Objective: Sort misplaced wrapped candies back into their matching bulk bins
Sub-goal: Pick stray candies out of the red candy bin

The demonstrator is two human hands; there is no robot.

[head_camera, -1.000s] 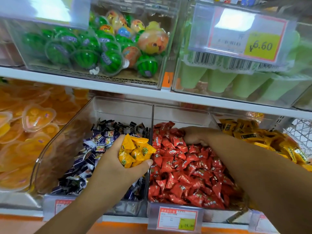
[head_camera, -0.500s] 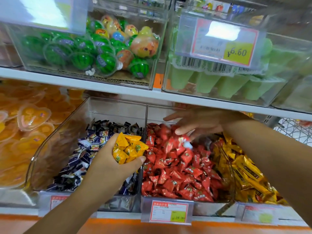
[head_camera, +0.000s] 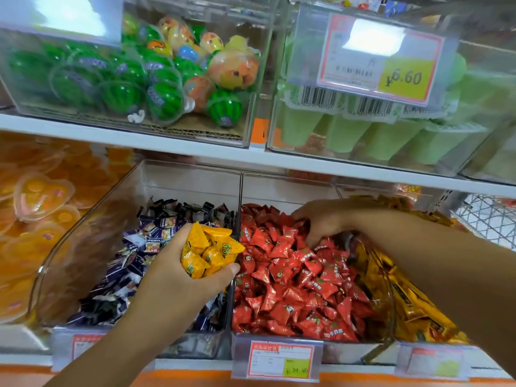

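yellow candies (head_camera: 209,252) are what we are sorting right now: a bunch of small pillow-shaped sweets gripped in our left hand (head_camera: 173,277), fingers and thumb curled round them. the handful hangs over the clear divider (head_camera: 239,196) between the dark blue candies (head_camera: 134,247) on the left and the red candies (head_camera: 293,280) in the middle bin (head_camera: 287,188), towards the near end of both.

each piece is surely light, and the wrap looks glossy and crinkly, so we judge them slippery against one another. a few stick up past our grip, and a full handful like this could shed one from the top. cupping from below should serve better than squeezing harder. a single stray is best pinched across its body or by a crimped end of the wrap.

our right hand (head_camera: 321,219) reaches into the far part of the middle bin, its fingers (head_camera: 312,237) bent down among the red wrappers with the tips buried. we cannot tell whether they hold anything.

the yellow handful is well apart from those right fingers, with red candies between. gold candies (head_camera: 402,308) fill the bin to the right, partly under our right forearm. by colour it may be the yellow ones' home, though the shade differs.
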